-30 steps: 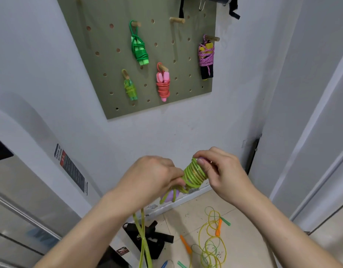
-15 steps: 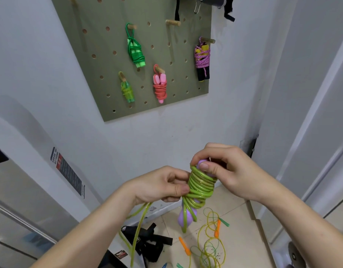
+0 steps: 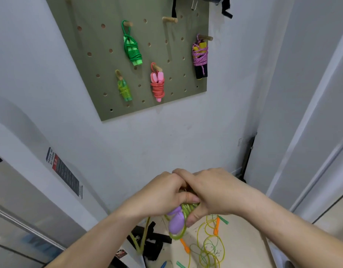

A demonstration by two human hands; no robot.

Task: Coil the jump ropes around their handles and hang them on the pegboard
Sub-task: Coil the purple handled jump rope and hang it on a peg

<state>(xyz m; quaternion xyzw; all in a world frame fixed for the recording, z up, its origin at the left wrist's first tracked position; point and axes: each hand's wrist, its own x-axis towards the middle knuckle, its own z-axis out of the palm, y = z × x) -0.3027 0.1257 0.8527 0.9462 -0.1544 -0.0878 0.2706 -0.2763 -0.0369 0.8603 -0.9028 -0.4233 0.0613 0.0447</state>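
Both hands close around one jump rope (image 3: 176, 222) with purple handles and a yellow-green cord coiled around them. My left hand (image 3: 163, 194) grips it from the left, and my right hand (image 3: 211, 188) covers the coils from above with the thumb under them. The purple handle ends stick out below the hands. A loose length of the cord (image 3: 141, 238) hangs down from my left hand. The olive pegboard (image 3: 85, 70) on the wall above holds several coiled ropes: green (image 3: 132, 49), yellow-green (image 3: 124, 89), pink (image 3: 157, 84) and purple-corded with black handles (image 3: 200, 57).
A bare wooden peg (image 3: 169, 19) juts from the pegboard near the top. On the floor lie a loose yellow-green rope with orange handles (image 3: 209, 246) and a black strap bundle (image 3: 149, 242). A metal cabinet (image 3: 22, 219) stands at left, a door frame (image 3: 302, 132) at right.
The hands have come together and dropped lower in view. The right hand now covers the coils, and the purple handle ends point down and left.
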